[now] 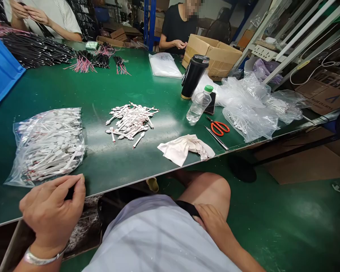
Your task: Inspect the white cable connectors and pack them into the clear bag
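My left hand (52, 211) is over the table's near edge with thumb and forefinger pressed together. Nothing shows between its fingertips. Just beyond it lies a clear plastic bag (49, 147) full of small white connector pieces. To the right of the bag, a loose pile of white connectors with short leads (133, 119) is spread on the green table (102, 151). My right hand (212, 219) rests on my thigh at the edge of my shorts, fingers laid out and holding nothing; its fingertips are partly hidden.
Near the front edge lie a white cloth (184, 147), a silver pen-like tool (217, 138) and red-handled scissors (219, 127). Behind them stand a water bottle (198, 105), black tumbler (195, 77) and carton (212, 54). Plastic bags (243, 98) crowd the right. Two people sit opposite.
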Demonstrator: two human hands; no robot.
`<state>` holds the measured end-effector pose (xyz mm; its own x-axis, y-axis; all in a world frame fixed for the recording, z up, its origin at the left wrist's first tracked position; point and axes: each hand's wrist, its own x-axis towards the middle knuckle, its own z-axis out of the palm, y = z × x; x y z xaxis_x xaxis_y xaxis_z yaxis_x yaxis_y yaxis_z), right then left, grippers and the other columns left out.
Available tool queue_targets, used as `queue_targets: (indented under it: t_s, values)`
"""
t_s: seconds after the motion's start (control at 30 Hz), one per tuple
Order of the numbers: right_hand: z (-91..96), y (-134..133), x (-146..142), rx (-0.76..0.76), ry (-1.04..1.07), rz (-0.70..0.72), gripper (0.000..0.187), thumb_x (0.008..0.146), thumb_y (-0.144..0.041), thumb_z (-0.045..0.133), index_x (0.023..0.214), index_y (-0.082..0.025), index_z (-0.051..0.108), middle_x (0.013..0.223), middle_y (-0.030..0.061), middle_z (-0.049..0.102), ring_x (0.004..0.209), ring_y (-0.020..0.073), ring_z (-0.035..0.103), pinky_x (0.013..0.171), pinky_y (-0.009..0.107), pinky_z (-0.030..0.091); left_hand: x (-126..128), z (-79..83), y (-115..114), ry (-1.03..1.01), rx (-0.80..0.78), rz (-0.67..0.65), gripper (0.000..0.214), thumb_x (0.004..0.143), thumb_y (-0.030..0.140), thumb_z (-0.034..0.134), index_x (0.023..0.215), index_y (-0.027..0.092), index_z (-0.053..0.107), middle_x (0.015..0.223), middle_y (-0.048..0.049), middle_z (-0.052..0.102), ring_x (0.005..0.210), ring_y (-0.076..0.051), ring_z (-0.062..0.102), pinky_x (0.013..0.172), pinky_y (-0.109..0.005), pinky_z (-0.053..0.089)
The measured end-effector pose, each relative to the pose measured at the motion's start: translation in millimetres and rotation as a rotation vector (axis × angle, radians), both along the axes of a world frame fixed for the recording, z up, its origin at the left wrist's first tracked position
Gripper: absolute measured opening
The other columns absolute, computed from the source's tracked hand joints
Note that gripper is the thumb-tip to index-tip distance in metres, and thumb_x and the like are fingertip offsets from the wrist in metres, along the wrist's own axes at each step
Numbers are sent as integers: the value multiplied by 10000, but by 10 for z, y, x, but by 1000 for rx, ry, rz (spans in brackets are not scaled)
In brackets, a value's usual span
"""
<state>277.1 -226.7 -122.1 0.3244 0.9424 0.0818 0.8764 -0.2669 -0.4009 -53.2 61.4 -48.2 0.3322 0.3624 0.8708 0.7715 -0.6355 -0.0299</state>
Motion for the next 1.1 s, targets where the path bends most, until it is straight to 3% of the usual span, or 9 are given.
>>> queue_targets:
  t_s: [0.17,0.3,0.53,0.6,0.7,0.77,0.87,0.93,1.1]
  values:
    - [7,-85,-73,-19,-238,96,245,864,-295,481,1084,-276,587,928,65,677,845,271,613,741,397,492,3,7,4,13,-6,-19,203,565,132,712,750,206,675,671,-23,699,597,-209,640,538,-269,427]
    - [6,-40,-68,3,-433,113,247,839,-306,514,1035,-203,623,1028,117,663,940,301,595,804,414,459,17,16,-6,-6,6,-44,173,559,129,707,720,184,679,642,-43,694,591,-224,646,528,-264,416]
    - [112,-60,-142,-56,-593,146,124,713,-245,666,616,-197,604,594,24,591,548,191,531,512,317,392,36,23,-15,-25,27,-45,127,571,130,700,695,160,690,627,-66,694,578,-242,649,530,-271,411]
    - [96,-70,-152,-48,-614,136,69,700,-246,681,695,-196,633,733,56,656,678,225,578,610,336,422,36,21,-14,-21,43,-42,114,576,140,701,688,160,690,627,-64,696,574,-240,650,532,-271,414]
    - [52,-80,-172,-38,-637,122,208,710,-223,673,911,-170,656,1024,123,662,929,287,574,802,376,409,22,8,-5,-24,56,-39,112,579,156,708,690,161,692,635,-57,699,575,-233,651,537,-267,420]
    - [53,-78,-177,-55,-638,131,198,723,-207,662,915,-161,655,1007,126,665,900,273,581,787,360,412,9,-5,5,-27,57,-31,111,589,177,710,699,169,695,643,-47,702,581,-222,649,543,-261,422]
    - [113,-43,-154,-91,-617,159,51,725,-223,666,722,-184,633,731,59,649,665,209,570,609,319,412,-3,-18,14,-27,60,-11,96,611,215,712,702,188,695,645,-27,699,575,-198,636,536,-250,414]
    - [155,-2,-123,-106,-601,170,114,736,-257,658,658,-196,602,645,34,606,609,197,549,567,312,399,-3,-13,8,-25,54,-3,98,615,221,720,704,191,691,648,-22,698,577,-188,630,538,-246,417]
    - [115,100,-36,-86,-569,155,192,833,-330,523,848,-170,627,953,132,656,882,290,593,725,385,439,16,45,-58,-12,-1,12,88,656,217,711,734,199,675,692,-12,699,633,-176,638,617,-261,464]
